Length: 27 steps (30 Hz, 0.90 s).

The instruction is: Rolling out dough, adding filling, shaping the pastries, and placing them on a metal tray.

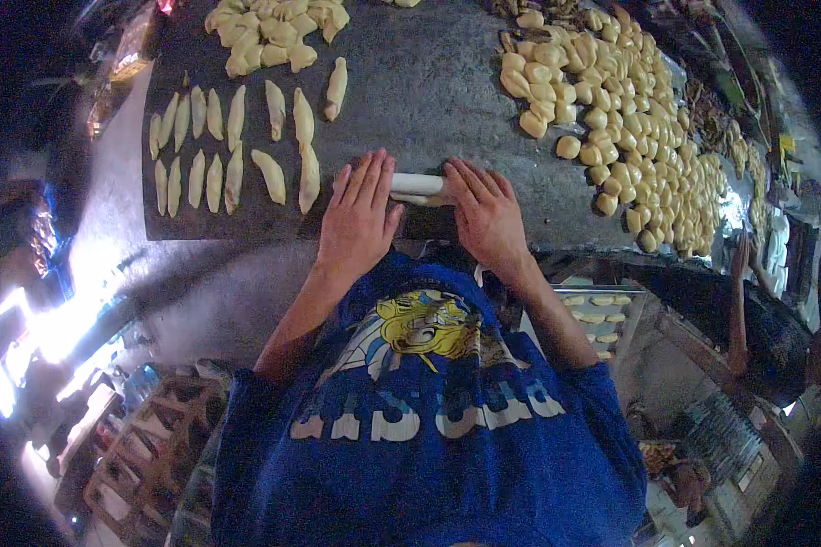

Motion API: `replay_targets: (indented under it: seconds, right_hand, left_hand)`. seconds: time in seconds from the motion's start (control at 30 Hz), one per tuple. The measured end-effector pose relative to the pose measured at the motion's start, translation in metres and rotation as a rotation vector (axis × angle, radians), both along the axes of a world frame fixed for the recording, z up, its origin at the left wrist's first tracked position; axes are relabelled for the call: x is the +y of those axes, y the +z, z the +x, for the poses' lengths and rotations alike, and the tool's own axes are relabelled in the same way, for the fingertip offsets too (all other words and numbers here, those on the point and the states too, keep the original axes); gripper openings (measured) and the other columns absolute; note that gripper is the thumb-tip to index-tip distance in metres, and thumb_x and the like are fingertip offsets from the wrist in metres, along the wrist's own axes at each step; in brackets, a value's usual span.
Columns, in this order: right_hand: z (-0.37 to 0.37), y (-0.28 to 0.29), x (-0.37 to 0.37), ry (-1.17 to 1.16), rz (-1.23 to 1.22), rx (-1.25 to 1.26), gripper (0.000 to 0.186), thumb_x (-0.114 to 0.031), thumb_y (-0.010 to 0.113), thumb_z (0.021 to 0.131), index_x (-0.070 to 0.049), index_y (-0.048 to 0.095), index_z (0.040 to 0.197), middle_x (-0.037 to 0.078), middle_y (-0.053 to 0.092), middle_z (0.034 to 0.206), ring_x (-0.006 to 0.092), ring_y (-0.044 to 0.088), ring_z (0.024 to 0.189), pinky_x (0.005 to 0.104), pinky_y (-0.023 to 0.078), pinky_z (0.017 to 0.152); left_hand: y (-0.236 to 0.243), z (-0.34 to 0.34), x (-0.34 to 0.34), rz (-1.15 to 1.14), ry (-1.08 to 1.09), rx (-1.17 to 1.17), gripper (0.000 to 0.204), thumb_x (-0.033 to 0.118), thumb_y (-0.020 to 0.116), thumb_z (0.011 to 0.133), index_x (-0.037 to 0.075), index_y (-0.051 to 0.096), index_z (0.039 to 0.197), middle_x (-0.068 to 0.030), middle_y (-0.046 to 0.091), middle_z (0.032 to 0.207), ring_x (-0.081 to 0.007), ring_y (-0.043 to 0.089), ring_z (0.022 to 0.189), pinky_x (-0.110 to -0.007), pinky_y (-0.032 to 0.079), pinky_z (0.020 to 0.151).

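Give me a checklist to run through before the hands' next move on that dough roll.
1. Both palms flat on the dough roll: ok, left hand and right hand cover its ends.
2. Roll fully on the dark board: ok.
3. Roll even in thickness: cannot tell, ends hidden.
4. Clear of the shaped pieces on the left: ok, apart.
5. Clear of the dough lumps on the right: ok.

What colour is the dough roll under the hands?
Pale cream-white, the dough roll shows best in the head view, between both hands.
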State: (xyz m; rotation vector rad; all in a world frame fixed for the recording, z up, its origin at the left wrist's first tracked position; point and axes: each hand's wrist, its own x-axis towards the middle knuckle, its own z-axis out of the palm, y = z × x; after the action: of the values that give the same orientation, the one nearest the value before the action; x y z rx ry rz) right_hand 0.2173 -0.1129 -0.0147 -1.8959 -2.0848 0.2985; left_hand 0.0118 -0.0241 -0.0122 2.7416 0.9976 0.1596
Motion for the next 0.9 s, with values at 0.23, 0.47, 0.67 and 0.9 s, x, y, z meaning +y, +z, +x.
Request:
replay_targets:
  seconds: [0.23,0.47,0.67,0.9]
  right_hand:
    - [-0.004,-0.011,0.031,-0.246,-0.002,-0.156,0.059,-0.027,0.046,0.092,0.004,0.035,0.141,0.019,0.033,0.149,0.0326,0.028,0.140,0.0497,0.023,0.113]
    - [0.030,-0.034,0.085,-0.277,0.146,-0.184,0.066,-0.038,0.043,0.095,0.007,0.031,0.142,0.024,0.028,0.150,0.0350,0.023,0.142,0.0481,0.019,0.115]
    - [0.055,-0.030,0.128,-0.265,0.225,-0.141,0.056,-0.027,0.052,0.092,0.008,0.040,0.133,0.026,0.039,0.141,0.0427,0.035,0.133,0.0449,0.032,0.110]
    - [0.039,0.025,0.041,-0.061,-0.011,0.408,0.033,-0.012,0.062,0.082,0.000,0.056,0.113,0.021,0.056,0.108,0.0402,0.055,0.103,0.0471,0.047,0.089]
  left_hand:
    - [-0.007,0.022,0.025,-0.055,0.016,-0.064,0.066,0.031,0.048,0.094,-0.004,0.026,0.145,-0.0197,0.026,0.153,-0.0326,0.025,0.142,-0.046,0.019,0.116]
    - [-0.022,0.055,0.077,0.125,0.038,-0.099,0.064,0.033,0.046,0.095,-0.005,0.029,0.143,-0.0200,0.025,0.153,-0.0318,0.023,0.142,-0.046,0.019,0.116]
    - [-0.016,0.073,0.111,0.350,0.021,-0.172,0.056,0.032,0.048,0.094,0.002,0.040,0.140,-0.0175,0.032,0.150,-0.0297,0.028,0.140,-0.046,0.024,0.113]
    - [0.003,0.020,0.037,-0.125,-0.059,-0.372,0.042,0.014,0.061,0.082,0.003,0.054,0.122,-0.0140,0.052,0.125,-0.0314,0.050,0.116,-0.045,0.041,0.097]
